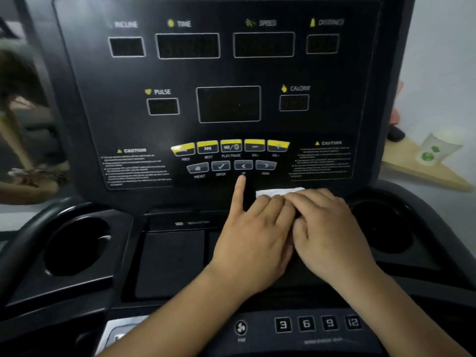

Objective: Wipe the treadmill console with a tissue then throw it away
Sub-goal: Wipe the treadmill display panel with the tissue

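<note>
The black treadmill console fills the view, with dark display windows above and yellow and grey buttons lower down. A white tissue lies flat against the console's lower edge, mostly covered by my hands. My right hand presses flat on the tissue. My left hand lies beside it, touching it, fingers over the tissue's left part and the index finger stretched up toward the arrow buttons.
Round cup holders sit at the left and right of the lower tray. Speed buttons 3, 6, 9, 12 and a fan button are near the bottom. A wooden shelf with a white packet stands at the right.
</note>
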Action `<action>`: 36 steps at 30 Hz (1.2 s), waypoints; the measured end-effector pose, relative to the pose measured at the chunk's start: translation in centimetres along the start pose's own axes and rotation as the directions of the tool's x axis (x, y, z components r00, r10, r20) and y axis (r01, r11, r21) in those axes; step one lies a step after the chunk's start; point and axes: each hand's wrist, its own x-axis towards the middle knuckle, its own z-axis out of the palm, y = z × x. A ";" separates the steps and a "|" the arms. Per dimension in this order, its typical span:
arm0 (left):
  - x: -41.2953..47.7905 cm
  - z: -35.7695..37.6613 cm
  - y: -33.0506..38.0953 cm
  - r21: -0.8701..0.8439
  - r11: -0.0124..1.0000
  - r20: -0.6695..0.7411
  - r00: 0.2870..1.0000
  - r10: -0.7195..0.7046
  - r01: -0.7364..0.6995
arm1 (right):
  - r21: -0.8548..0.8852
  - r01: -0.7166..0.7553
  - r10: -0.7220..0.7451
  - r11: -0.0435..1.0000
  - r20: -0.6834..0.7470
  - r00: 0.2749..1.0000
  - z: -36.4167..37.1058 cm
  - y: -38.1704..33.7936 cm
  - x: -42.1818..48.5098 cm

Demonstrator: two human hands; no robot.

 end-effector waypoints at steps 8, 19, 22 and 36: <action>-5.2 -1.8 -6.0 0.017 0.986 -0.041 0.985 -0.168 0.169 | -0.046 0.167 -0.156 0.985 0.172 0.973 1.6 -8.1 2.4; -10.3 -3.3 -13.6 -0.006 0.972 -0.113 0.966 -0.233 0.234 | -0.034 0.256 -0.239 0.966 0.263 0.935 4.2 -16.4 4.3; -10.5 -2.9 -15.2 -0.048 0.976 -0.157 0.963 -0.217 0.212 | -0.051 0.246 -0.226 0.968 0.250 0.942 4.7 -17.5 4.5; -17.4 -2.8 -14.8 -0.113 0.983 -0.031 0.989 -0.148 0.143 | 0.056 0.352 -0.354 0.934 0.266 0.897 6.0 -18.0 -0.8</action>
